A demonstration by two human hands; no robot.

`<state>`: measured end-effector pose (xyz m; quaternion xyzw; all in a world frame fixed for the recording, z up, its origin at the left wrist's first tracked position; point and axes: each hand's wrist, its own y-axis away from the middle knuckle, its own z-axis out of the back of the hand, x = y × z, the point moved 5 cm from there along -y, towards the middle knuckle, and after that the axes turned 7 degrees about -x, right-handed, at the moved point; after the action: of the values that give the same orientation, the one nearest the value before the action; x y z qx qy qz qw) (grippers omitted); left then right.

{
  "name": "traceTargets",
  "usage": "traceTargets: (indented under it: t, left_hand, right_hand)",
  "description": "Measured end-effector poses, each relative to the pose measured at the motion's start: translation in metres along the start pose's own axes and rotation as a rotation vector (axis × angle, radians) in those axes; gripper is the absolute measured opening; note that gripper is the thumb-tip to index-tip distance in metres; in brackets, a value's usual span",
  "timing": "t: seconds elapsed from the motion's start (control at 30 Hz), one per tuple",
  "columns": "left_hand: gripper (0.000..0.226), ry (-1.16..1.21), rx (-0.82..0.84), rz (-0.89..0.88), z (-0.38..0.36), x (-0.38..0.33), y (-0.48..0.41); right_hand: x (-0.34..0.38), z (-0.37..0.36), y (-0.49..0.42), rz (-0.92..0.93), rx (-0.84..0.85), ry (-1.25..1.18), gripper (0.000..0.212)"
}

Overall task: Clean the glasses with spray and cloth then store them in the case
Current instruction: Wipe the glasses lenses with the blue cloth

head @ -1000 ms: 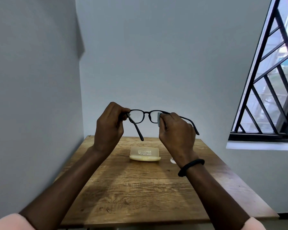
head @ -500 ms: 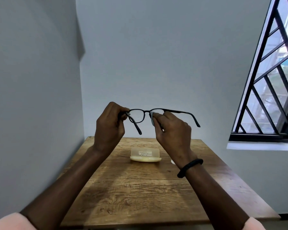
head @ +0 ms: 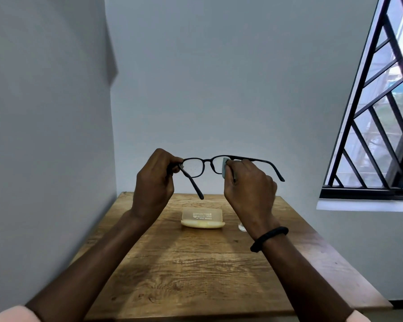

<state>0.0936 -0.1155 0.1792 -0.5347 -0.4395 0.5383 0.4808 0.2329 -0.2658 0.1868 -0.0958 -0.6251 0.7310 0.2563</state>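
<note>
Two lenses need wiping: your glasses [head: 197,167] are held above the table [head: 196,270], left hand [head: 155,180] clamped on the hinge. Your right hand [head: 248,182] pinches the cloth [head: 224,169], which has returned outward from the bridge. Wiping continues; the case [head: 203,219] waits below.

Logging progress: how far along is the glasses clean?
Spraying can't be confirmed. In hand: the left hand holds the black glasses by the hinge while the right hand presses a grey cloth on one lens. Left: storing them; the open case sits empty on the table.
</note>
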Motion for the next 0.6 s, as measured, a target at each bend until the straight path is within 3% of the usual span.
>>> traceTargets:
  t: [0.6]
  left_hand:
    - [0.03, -0.043, 0.028, -0.014, -0.003, -0.001, 0.001]
  right_hand:
    - [0.023, 0.008, -0.003, 0.104, -0.044, -0.153, 0.008]
